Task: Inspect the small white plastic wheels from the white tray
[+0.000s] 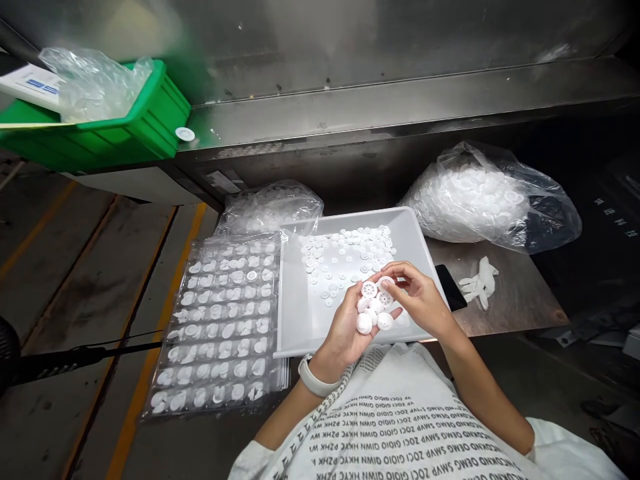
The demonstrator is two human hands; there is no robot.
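Several round white plastic parts (pixel 370 305) rest in the palm of my left hand (pixel 345 327), which is cupped above the near side of a grey tray (pixel 300 320). Some of them show a spoked wheel pattern; others look smooth and domed. My right hand (pixel 420 297) reaches over from the right, its thumb and fingers pinching one spoked white disc (pixel 385 283) at the edge of the pile. Inside the tray, many smaller-looking white round parts (pixel 345 253) lie scattered, mostly toward the far side.
Left of the tray sits a stack of clear blister trays (pixel 215 327) filled with white parts. Clear bags of white parts (pixel 480 200) stand behind. A dark phone (pixel 451 288) and white glove (pixel 480 283) lie at right. A green bin (pixel 145 127) stands far left.
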